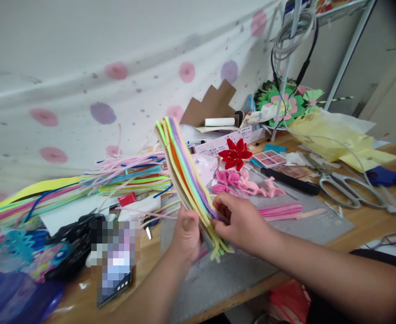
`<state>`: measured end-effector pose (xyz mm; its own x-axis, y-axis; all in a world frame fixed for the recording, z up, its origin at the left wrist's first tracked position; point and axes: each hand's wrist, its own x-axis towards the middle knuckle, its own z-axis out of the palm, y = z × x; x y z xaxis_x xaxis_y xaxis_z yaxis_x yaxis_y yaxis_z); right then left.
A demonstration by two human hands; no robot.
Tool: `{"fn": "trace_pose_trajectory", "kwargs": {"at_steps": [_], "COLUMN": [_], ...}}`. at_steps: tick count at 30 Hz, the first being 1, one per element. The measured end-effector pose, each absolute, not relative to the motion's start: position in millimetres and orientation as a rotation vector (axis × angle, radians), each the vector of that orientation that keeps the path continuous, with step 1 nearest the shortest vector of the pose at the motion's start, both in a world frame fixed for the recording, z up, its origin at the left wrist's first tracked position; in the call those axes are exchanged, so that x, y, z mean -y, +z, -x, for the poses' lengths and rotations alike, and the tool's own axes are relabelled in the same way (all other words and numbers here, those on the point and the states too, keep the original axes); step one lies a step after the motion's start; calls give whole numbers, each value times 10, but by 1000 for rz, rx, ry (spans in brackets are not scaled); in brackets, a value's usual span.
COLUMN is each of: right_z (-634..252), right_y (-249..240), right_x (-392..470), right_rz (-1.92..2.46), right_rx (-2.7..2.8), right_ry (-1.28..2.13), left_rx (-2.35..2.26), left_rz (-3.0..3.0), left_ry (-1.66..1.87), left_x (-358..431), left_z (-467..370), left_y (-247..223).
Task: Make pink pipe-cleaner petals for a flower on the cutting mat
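Observation:
A bundle of pipe cleaners (183,173) in yellow, orange, green, blue and purple stands tilted above the grey mat (225,279). My left hand (188,231) is wrapped around its lower part, thumb toward me. At the bundle's right side, my right hand (236,220) is closed with its fingertips on the pipe cleaners near a purple strand. Behind my hands lie pink pipe cleaners (280,210) on the mat, with curled pink pieces (243,182) and a red fuzzy flower (235,154) farther back.
More pipe cleaners (126,173) spread across the left. Large scissors (348,191) and a black stick-like tool (289,181) lie right. A partly blurred phone (116,270), black plastic bag (76,245) and purple container (15,297) sit front left. Cables (294,36) hang from a post.

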<state>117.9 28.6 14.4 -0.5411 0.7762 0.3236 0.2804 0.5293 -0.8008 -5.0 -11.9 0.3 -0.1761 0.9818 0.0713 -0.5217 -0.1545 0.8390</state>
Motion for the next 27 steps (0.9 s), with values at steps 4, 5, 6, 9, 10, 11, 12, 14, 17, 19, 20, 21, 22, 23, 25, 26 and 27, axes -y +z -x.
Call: {"fn": "trace_pose_trajectory", "kwargs": {"at_steps": [4, 5, 6, 9, 10, 11, 12, 14, 17, 19, 20, 21, 22, 23, 25, 26, 27], "right_z": [-1148, -1145, -1145, -1163, -1172, -1180, -1187, -1193, -1194, -1201, -1208, -1218, -1231, -1244, -1271, -1282, -1290], "right_y": [163, 164, 165, 168, 171, 174, 177, 178, 165, 154, 150, 148, 149, 151, 161, 166, 172], "right_x": [-274, -274, -277, -313, -328, -341, -350, -354, -336, -325, -324, -327, -333, -340, -356, -361, -363], "right_rz": [798, 765, 735, 707, 716, 729, 741, 750, 748, 758, 764, 765, 760, 748, 718, 704, 691], "right_rx": [2163, 2163, 2155, 2077, 2052, 2036, 2027, 2026, 2075, 2126, 2148, 2166, 2183, 2203, 2250, 2273, 2294], "right_ry": [731, 784, 865, 1130, 1186, 1223, 1247, 1269, 1177, 1019, 926, 838, 762, 702, 631, 609, 585], "left_rx": [-903, -911, -903, -829, -813, -809, -813, -837, -869, -870, -870, -871, -871, -869, -859, -855, -852], "left_rz": [-765, -732, -694, -590, -564, -550, -552, -577, -604, -601, -600, -597, -593, -591, -592, -596, -601], "left_ry": [1675, 1661, 1643, 1598, 1597, 1605, 1620, 1663, 1718, 1729, 1731, 1730, 1725, 1718, 1707, 1700, 1693], "left_x": [126, 130, 131, 126, 120, 114, 107, 96, 84, 77, 73, 70, 67, 65, 64, 66, 70], "left_z": [69, 88, 108, 145, 146, 141, 132, 110, 91, 91, 93, 95, 97, 100, 103, 105, 106], "left_y": [-1, 1, 7, 32, 41, 48, 52, 51, 34, 17, 9, 1, -6, -12, -15, -11, -4]}}
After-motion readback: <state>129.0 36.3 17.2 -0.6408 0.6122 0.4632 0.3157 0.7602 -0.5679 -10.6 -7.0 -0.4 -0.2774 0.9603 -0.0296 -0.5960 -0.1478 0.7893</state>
